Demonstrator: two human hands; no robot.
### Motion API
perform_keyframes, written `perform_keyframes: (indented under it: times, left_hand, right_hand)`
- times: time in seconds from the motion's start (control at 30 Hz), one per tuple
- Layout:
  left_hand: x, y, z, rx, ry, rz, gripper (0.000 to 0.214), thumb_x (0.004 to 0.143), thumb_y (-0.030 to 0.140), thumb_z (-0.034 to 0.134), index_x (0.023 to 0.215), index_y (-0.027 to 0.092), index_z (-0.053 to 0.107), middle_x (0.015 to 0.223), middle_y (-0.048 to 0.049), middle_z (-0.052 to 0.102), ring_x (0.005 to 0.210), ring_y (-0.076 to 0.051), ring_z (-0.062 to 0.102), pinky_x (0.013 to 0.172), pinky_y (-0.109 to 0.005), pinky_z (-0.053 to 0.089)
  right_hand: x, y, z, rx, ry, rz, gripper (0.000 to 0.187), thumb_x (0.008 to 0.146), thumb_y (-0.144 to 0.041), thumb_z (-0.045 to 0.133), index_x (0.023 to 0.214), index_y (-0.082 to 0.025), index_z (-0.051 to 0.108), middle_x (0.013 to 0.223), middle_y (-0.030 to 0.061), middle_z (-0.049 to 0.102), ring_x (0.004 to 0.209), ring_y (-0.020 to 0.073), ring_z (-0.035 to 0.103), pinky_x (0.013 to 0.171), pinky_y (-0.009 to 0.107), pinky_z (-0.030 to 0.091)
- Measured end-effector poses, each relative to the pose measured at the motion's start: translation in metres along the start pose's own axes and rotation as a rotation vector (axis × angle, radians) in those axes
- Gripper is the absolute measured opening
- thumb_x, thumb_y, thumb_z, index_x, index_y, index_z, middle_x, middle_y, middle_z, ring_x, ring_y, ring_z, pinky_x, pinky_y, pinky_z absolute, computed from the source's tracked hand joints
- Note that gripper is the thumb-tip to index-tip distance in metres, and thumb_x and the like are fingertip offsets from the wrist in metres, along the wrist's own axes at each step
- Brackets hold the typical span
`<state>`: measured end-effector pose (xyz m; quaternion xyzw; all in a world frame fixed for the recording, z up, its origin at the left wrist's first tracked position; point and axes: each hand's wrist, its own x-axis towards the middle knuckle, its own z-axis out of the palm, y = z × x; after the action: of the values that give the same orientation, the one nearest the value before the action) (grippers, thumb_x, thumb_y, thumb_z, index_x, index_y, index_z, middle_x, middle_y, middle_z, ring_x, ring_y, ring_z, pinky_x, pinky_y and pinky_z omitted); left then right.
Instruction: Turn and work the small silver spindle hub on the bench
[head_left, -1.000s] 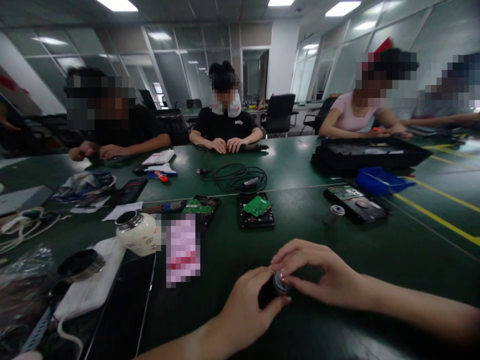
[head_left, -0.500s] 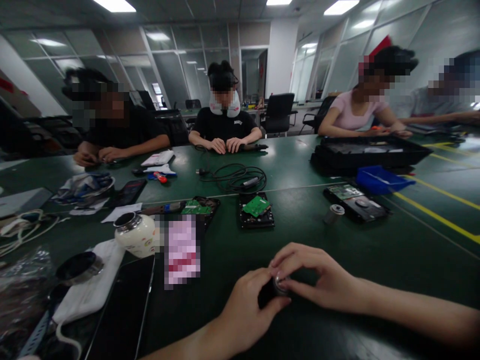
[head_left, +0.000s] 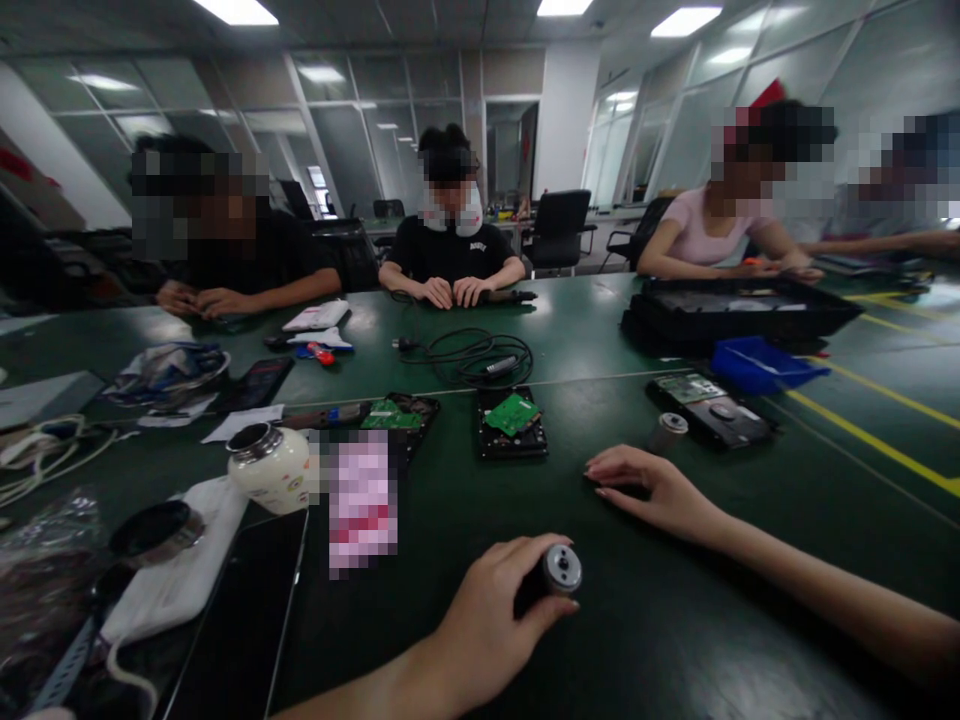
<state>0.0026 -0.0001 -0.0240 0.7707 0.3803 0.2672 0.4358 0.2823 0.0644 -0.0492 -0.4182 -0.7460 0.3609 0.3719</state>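
My left hand (head_left: 495, 610) grips a small cylindrical metal motor (head_left: 562, 568) from the left, thumb in front and fingers behind. The motor stands upright, its round silver end face with dark holes turned up. Above the table, up and to the right, my right hand (head_left: 660, 488) has thumb and fingers apart with nothing between them. A second metal motor (head_left: 670, 430) stands upright just beyond that hand. Further right lies an opened hard drive (head_left: 716, 410), and a hard drive with a loose green circuit board (head_left: 514, 415) rests in the middle.
On the left are a cream jar (head_left: 270, 470), a phone (head_left: 236, 610), a white pad (head_left: 169, 580) and a pink packet (head_left: 364, 500). A coiled cable (head_left: 480, 355), a blue tray (head_left: 769, 365) and a black bin (head_left: 739, 310) lie further back. Several people sit opposite.
My right hand has let go of the motor's top and moved away to the right and farther back. The motor's end face now shows. My left hand keeps its hold.
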Motion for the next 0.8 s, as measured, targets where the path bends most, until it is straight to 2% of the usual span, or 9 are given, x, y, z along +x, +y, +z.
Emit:
perform_keyframes:
  times: [0.1, 0.23, 0.33, 0.4, 0.53, 0.8]
  left_hand:
    - [0.000, 0.000, 0.000, 0.017, 0.003, -0.006, 0.046, 0.083, 0.024, 0.072, 0.126, 0.031, 0.058, 0.123, 0.0005, 0.066, 0.113, -0.022, 0.060, 0.101, -0.036, 0.043]
    - [0.000, -0.001, 0.000, 0.039, -0.001, -0.004, 0.048, 0.082, 0.020, 0.073, 0.126, 0.031, 0.057, 0.121, 0.0010, 0.066, 0.111, -0.022, 0.060, 0.099, -0.036, 0.044]
    - [0.002, -0.003, 0.002, 0.059, 0.017, 0.004, 0.045, 0.082, 0.020, 0.074, 0.123, 0.029, 0.059, 0.118, -0.0003, 0.067, 0.108, -0.023, 0.061, 0.097, -0.036, 0.045]
    - [0.002, -0.006, 0.004, 0.067, 0.034, 0.016, 0.038, 0.081, 0.021, 0.074, 0.117, 0.026, 0.062, 0.113, -0.0017, 0.069, 0.104, -0.023, 0.062, 0.094, -0.036, 0.047]
    - [0.000, -0.011, 0.007, 0.088, 0.046, 0.042, 0.023, 0.082, 0.021, 0.073, 0.104, 0.020, 0.065, 0.104, -0.0035, 0.070, 0.097, -0.023, 0.064, 0.089, -0.034, 0.049]
    - [0.001, -0.015, 0.009, 0.090, 0.057, 0.076, 0.024, 0.082, 0.017, 0.073, 0.104, 0.019, 0.064, 0.102, -0.0034, 0.069, 0.093, -0.022, 0.063, 0.088, -0.035, 0.048]
  right_hand:
    - [0.002, -0.014, 0.002, 0.049, 0.024, -0.012, 0.024, 0.083, -0.032, 0.071, 0.100, -0.016, 0.069, 0.106, 0.0104, 0.067, 0.100, 0.0224, 0.068, 0.090, 0.039, 0.059]
    - [0.003, -0.061, 0.009, 0.156, 0.079, -0.126, 0.018, 0.081, -0.019, 0.072, 0.098, -0.020, 0.066, 0.103, 0.0063, 0.067, 0.097, 0.0200, 0.069, 0.086, 0.036, 0.060]
    - [0.002, -0.096, 0.022, 0.138, -0.019, -0.264, 0.018, 0.083, -0.009, 0.069, 0.096, -0.021, 0.067, 0.102, 0.0052, 0.067, 0.096, 0.0179, 0.068, 0.084, 0.034, 0.059]
    - [0.002, -0.109, 0.032, 0.097, -0.096, -0.337, 0.018, 0.083, -0.008, 0.068, 0.096, -0.021, 0.069, 0.100, 0.0052, 0.069, 0.094, 0.0167, 0.068, 0.083, 0.032, 0.058]
    - [0.003, -0.110, 0.045, 0.066, -0.184, -0.341, 0.016, 0.086, -0.008, 0.065, 0.097, -0.019, 0.070, 0.099, 0.0063, 0.068, 0.093, 0.0156, 0.067, 0.082, 0.030, 0.056]
    - [-0.002, -0.103, 0.046, 0.046, -0.244, -0.306, 0.020, 0.084, -0.008, 0.067, 0.102, -0.019, 0.069, 0.106, 0.0072, 0.066, 0.101, 0.0163, 0.064, 0.089, 0.031, 0.054]
